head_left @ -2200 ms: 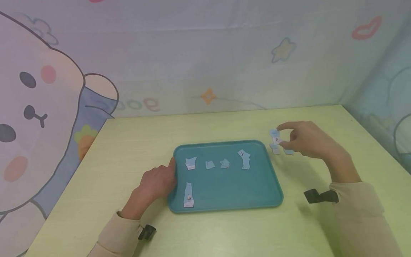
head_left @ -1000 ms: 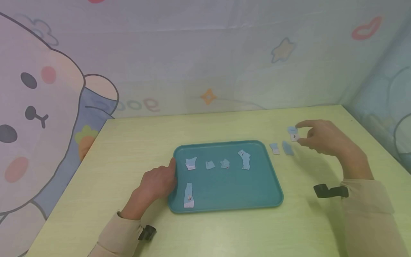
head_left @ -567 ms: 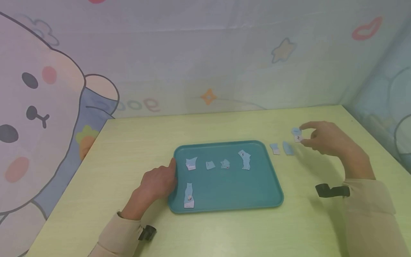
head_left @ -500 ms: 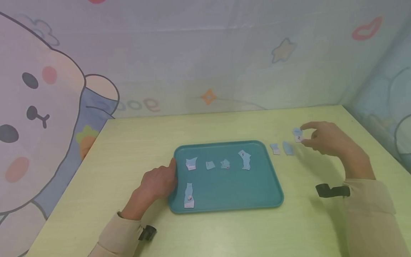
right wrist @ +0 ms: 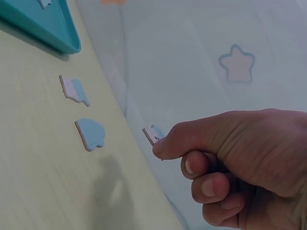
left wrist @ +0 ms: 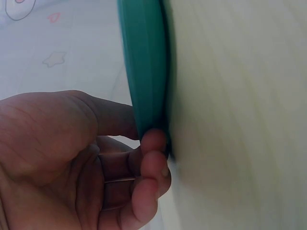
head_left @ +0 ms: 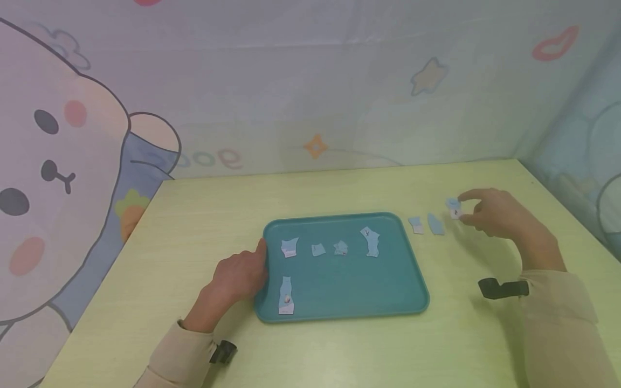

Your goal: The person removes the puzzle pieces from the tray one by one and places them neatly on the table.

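My left hand grips the left rim of a teal tray. In the left wrist view the thumb lies over the tray wall and curled fingertips press its outer side. My right hand pinches a small blue-and-white puzzle piece between thumb and index finger, raised above the table. The thumb hides part of this piece in the right wrist view. Below and left of that hand lie a blue piece and a pink-and-blue piece, apart from each other.
Several more puzzle pieces rest on the tray, among them a tall one with a sailboat at lower left and a jagged one at upper right. A pale yellow table meets a printed cloth backdrop behind.
My right hand has carried the pinched piece rightward, away from the tray, then lowered slightly, with the piece turning a little. The blue piece on the table came into fuller view. My left hand stayed put.
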`<action>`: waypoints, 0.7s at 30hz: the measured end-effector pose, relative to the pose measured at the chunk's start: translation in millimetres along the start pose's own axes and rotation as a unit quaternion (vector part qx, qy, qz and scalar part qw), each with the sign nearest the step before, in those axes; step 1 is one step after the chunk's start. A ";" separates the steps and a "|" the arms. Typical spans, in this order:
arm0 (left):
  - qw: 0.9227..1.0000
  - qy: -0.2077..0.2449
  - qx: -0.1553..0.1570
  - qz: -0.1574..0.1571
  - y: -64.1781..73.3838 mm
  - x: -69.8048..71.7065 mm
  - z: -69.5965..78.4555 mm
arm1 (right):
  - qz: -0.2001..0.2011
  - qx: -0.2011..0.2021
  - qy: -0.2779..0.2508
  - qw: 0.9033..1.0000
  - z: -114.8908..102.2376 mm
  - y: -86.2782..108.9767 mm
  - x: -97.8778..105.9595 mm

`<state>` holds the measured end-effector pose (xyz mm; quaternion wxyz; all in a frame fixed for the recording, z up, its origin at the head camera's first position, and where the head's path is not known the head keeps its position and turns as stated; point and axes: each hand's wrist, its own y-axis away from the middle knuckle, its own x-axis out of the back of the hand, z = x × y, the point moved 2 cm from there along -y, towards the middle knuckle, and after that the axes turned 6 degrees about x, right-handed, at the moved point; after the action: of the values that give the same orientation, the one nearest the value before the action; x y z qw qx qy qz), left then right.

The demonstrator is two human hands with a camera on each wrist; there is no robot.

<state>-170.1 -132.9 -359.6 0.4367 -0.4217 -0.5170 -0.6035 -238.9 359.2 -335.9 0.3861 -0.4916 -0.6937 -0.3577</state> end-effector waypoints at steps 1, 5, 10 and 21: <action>1.000 0.000 -0.001 0.000 0.1 -0.1 -0.1 | -0.001 -0.001 -0.001 1.000 0.8 0.0 -0.6; 1.000 -0.001 -0.003 0.002 0.5 0.1 -0.1 | -0.008 -0.007 -0.003 1.000 4.5 0.1 -3.2; 1.000 0.001 -0.003 0.002 0.1 0.0 -0.2 | -0.017 -0.008 -0.005 1.000 10.1 -1.7 -7.8; 1.000 0.004 0.001 -0.002 -1.1 -1.2 -0.4 | -0.028 -0.007 -0.018 0.999 17.9 -4.7 -16.6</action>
<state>-170.8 -133.1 -361.1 0.4377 -0.4178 -0.5170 -0.6054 -243.1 366.9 -359.2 0.3598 -0.4814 -0.7113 -0.3645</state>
